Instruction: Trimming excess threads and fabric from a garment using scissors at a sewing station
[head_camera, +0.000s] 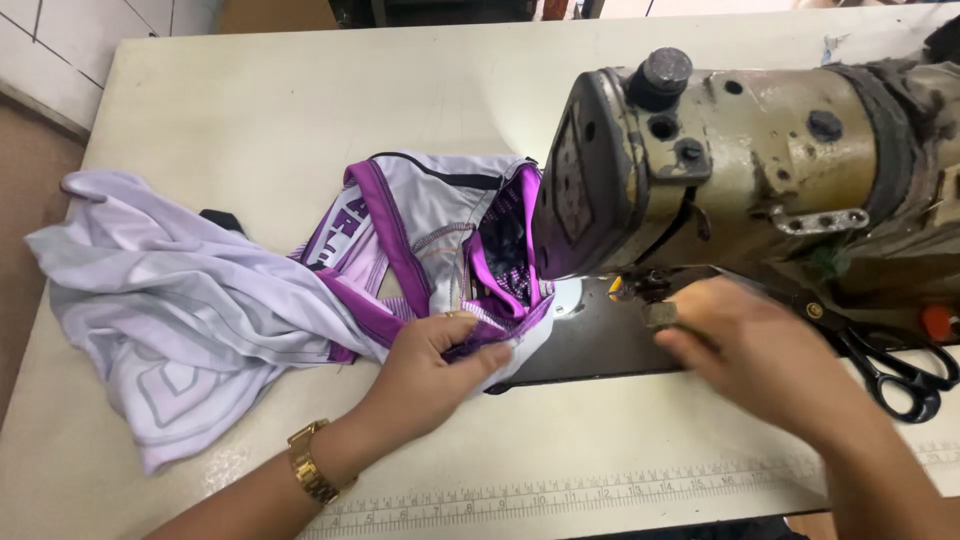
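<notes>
The right hand (745, 345) is smeared by motion blur — whether its fingers pinch the small grey object (661, 314) at their tips cannot be told. The sewing machine (740, 160) hides its own needle and runs off the right edge. Both forearms are cut by the bottom edge — the scissors (890, 365) lie partly behind the right hand.

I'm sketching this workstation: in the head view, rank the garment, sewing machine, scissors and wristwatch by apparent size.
1. Sewing machine and white-and-purple garment: look alike in extent, and the machine runs off frame, so unranked.
2. Black scissors.
3. Gold wristwatch.
</notes>
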